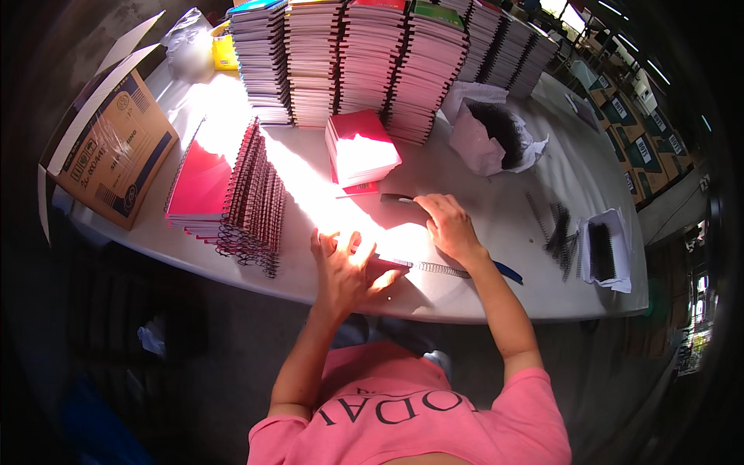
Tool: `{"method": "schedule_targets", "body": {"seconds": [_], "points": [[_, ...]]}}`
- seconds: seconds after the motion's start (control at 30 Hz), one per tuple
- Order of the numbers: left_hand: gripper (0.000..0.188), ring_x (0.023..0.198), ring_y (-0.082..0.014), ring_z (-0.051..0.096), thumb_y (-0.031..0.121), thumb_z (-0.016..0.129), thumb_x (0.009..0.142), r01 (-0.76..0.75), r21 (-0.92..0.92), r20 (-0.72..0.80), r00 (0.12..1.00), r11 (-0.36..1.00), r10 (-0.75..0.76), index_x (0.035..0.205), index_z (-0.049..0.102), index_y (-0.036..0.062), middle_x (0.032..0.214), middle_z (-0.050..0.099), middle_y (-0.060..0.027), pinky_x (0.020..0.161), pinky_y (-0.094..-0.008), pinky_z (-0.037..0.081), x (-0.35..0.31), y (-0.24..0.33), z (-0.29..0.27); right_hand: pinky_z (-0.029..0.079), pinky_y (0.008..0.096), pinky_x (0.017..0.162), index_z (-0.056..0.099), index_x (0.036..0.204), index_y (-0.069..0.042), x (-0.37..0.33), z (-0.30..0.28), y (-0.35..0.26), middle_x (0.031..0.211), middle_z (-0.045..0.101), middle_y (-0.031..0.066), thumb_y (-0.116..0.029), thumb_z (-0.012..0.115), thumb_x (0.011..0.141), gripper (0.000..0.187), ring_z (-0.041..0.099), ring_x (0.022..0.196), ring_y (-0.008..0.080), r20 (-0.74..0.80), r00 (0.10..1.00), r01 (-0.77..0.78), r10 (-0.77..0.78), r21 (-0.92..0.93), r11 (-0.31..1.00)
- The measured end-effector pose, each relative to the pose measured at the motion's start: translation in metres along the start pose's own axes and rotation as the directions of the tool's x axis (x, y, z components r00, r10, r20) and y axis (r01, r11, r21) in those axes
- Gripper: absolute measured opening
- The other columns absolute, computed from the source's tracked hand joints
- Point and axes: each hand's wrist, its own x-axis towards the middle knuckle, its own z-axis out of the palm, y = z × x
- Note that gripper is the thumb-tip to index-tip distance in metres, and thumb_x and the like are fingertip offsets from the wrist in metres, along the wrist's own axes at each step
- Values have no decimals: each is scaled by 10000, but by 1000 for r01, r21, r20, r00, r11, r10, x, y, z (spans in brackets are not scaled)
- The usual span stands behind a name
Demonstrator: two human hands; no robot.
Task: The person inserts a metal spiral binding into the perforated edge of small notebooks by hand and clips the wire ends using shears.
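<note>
My left hand [345, 267] lies with fingers spread on a notebook [387, 263] at the table's near edge. Strong sunlight washes out much of that notebook. From its right end sticks out a grey spiral wire coil [442, 269], passing toward my right forearm. Closed fingers of my right hand [451, 229] hold a short dark tool [397, 199] that points left; its exact kind is not clear. A blue-ended tool [508, 272] lies on the table beside my right forearm. Just beyond my hands sits a small stack of red-covered books [360, 151].
Tall stacks of spiral notebooks [372, 70] line the far side. Red coil-bound notebooks [205, 178] are piled at left, near a cardboard box [116, 147]. Paper-wrapped black coils [500, 136], loose coils [559, 232] and a white box of coils [604, 252] lie right.
</note>
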Motion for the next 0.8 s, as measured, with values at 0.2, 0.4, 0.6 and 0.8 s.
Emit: {"method": "schedule_targets", "body": {"seconds": [0.2,0.4,0.6,0.8], "points": [[505,1072,-330,408,511,731,618,12,-1,-83,996,1000,-12,932,625,130,1022,534,-112,1026,-616,108,-8,-6,10,518,304,739,667,877,38,-12,-11,-18,849,677,140,128,592,710,204,651,770,199,70,976,-98,-206,987,-127],[474,1101,-329,386,421,774,584,4,-68,28,1000,998,-2,949,639,151,1071,497,-113,1023,-592,139,-5,-8,2,495,285,732,711,844,-5,-18,-9,-29,814,682,94,34,729,677,172,641,766,163,74,973,-63,-217,996,59],[466,1112,-317,365,377,805,550,-25,-175,-46,999,984,17,925,646,150,1095,477,-111,988,-524,211,-5,-12,5,513,251,743,711,850,-34,-12,-18,-30,787,684,58,151,637,655,278,641,800,113,88,992,-40,-87,892,451],[519,1125,-342,317,420,827,524,50,-270,-19,998,961,-58,867,601,103,1206,358,-180,928,-498,305,-9,-28,7,509,248,717,714,851,-28,-2,-14,-35,807,688,70,113,668,667,237,638,778,120,83,994,-112,77,620,776]]}}
